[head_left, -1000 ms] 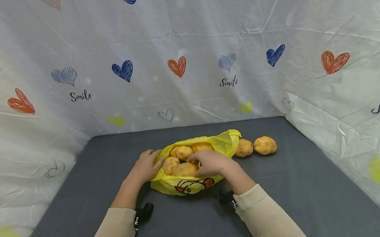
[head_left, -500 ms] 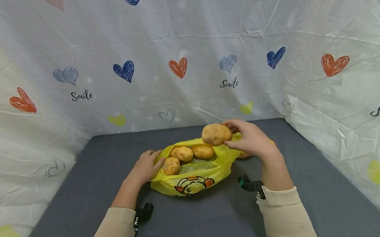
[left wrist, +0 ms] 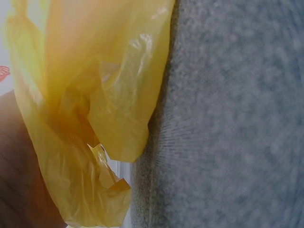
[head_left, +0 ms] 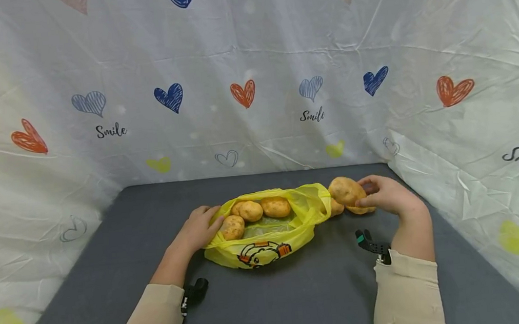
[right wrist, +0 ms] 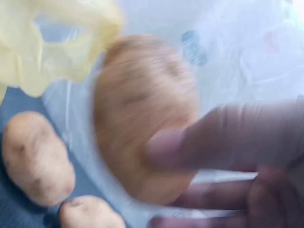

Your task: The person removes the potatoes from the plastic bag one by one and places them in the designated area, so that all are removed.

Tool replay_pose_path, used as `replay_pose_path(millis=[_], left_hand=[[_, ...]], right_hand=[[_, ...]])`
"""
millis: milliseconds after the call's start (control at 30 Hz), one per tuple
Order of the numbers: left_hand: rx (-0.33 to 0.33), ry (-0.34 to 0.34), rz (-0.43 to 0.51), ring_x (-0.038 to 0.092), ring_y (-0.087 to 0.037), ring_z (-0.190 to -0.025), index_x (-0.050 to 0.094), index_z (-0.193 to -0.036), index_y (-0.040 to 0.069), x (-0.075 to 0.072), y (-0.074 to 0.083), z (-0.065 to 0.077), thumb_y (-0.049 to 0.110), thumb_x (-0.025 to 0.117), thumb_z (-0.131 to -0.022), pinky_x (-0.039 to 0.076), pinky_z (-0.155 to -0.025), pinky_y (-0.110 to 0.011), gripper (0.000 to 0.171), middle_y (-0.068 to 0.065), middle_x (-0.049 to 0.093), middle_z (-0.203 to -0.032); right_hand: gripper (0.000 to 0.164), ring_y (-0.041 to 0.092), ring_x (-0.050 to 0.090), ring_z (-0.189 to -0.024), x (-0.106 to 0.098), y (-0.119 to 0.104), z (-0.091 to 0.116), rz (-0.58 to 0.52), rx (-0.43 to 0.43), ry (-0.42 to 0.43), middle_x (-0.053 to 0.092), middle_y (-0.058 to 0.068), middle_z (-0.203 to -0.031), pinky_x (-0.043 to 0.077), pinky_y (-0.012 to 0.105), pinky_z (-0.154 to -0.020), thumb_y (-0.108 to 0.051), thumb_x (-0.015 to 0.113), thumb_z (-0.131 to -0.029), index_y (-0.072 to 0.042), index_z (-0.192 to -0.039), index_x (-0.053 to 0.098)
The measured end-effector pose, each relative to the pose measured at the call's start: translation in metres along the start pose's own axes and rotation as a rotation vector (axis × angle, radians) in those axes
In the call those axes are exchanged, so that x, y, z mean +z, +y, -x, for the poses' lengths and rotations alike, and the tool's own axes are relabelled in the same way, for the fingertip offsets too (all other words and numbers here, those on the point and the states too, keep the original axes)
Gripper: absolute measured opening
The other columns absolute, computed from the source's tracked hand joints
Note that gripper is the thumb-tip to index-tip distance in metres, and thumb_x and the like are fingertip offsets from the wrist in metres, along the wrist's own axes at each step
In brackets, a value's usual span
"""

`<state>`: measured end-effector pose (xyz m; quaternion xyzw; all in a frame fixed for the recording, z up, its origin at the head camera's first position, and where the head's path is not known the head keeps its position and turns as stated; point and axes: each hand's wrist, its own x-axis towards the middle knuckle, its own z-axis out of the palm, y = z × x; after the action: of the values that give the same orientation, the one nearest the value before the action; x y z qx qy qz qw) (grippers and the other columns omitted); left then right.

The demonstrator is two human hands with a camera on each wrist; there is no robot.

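Observation:
A yellow plastic bag with a printed cartoon figure lies on the table with its mouth spread wide. Several potatoes show inside, mostly toward its left and back. My left hand holds the bag's left rim; in the left wrist view the yellow plastic hides most of its fingers. My right hand grips a large potato between thumb and fingers, to the right of the bag. That potato is blurred in the right wrist view. Just below it, two potatoes lie on the table, partly hidden in the head view.
The dark grey cloth of the table spreads around the bag. A white curtain printed with hearts and "Smile" stands at the back and sides. A black wrist strap sits on the right arm, another camera mount on the left.
My right hand has lifted the large potato out of the bag and carried it right, over the two potatoes on the table. The left hand has stayed at the bag's rim.

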<state>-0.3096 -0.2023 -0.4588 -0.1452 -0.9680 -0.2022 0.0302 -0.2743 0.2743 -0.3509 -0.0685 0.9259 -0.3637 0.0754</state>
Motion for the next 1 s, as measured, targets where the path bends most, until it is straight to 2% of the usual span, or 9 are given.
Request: replay_pose_path(millis=[133, 267, 400, 667, 900, 1000], left_hand=[[-0.003, -0.003, 0.0, 0.04, -0.048, -0.137, 0.047, -0.154, 0.004, -0.001, 0.001, 0.001, 0.035, 0.048, -0.111, 0.037, -0.109, -0.065, 0.053, -0.029, 0.046, -0.147], [-0.005, -0.005, 0.004, 0.04, -0.049, -0.138, 0.047, -0.154, 0.004, -0.001, 0.001, 0.002, 0.035, 0.048, -0.111, 0.036, -0.109, -0.066, 0.053, -0.029, 0.045, -0.148], [0.004, -0.007, 0.008, 0.039, -0.049, -0.138, 0.047, -0.154, 0.004, 0.0, 0.0, 0.002, 0.035, 0.048, -0.111, 0.036, -0.109, -0.066, 0.054, -0.029, 0.045, -0.148], [0.004, -0.001, 0.01, 0.038, -0.05, -0.138, 0.046, -0.154, 0.004, 0.0, 0.0, 0.001, 0.036, 0.047, -0.111, 0.035, -0.109, -0.067, 0.054, -0.03, 0.044, -0.149], [0.002, -0.002, 0.005, 0.039, -0.049, -0.138, 0.046, -0.155, 0.004, 0.001, -0.001, -0.001, 0.036, 0.047, -0.111, 0.036, -0.109, -0.066, 0.054, -0.03, 0.045, -0.148], [0.003, -0.002, 0.006, 0.04, -0.049, -0.137, 0.046, -0.155, 0.004, 0.002, -0.001, 0.0, 0.036, 0.047, -0.111, 0.036, -0.109, -0.066, 0.054, -0.03, 0.045, -0.148]], right_hand=[[0.063, 0.029, 0.06, -0.097, 0.011, 0.011, -0.01, -0.008, 0.09, -0.187, 0.059, 0.019, -0.114, 0.051, 0.047, -0.088, -0.012, 0.08, -0.085, 0.006, -0.139, 0.053], [0.054, 0.019, 0.057, -0.078, 0.027, 0.013, -0.023, -0.054, 0.183, -0.271, 0.057, 0.01, -0.098, 0.052, 0.037, -0.079, -0.003, 0.079, -0.081, 0.002, -0.131, 0.058], [0.049, 0.017, 0.058, -0.071, 0.038, 0.013, -0.031, -0.042, 0.221, -0.279, 0.059, 0.008, -0.089, 0.052, 0.034, -0.074, -0.003, 0.08, -0.081, -0.002, -0.126, 0.06], [0.053, 0.02, 0.06, -0.073, 0.046, 0.015, -0.038, -0.022, 0.22, -0.282, 0.059, 0.007, -0.088, 0.051, 0.039, -0.08, -0.003, 0.082, -0.079, -0.003, -0.127, 0.06], [0.059, 0.021, 0.057, -0.078, 0.046, 0.016, -0.041, -0.073, 0.201, -0.302, 0.055, 0.013, -0.106, 0.049, 0.041, -0.086, 0.002, 0.078, -0.078, 0.0, -0.131, 0.054], [0.061, 0.024, 0.059, -0.087, 0.042, 0.013, -0.036, -0.032, 0.205, -0.284, 0.054, 0.017, -0.117, 0.049, 0.043, -0.089, -0.005, 0.081, -0.08, -0.002, -0.134, 0.055]])
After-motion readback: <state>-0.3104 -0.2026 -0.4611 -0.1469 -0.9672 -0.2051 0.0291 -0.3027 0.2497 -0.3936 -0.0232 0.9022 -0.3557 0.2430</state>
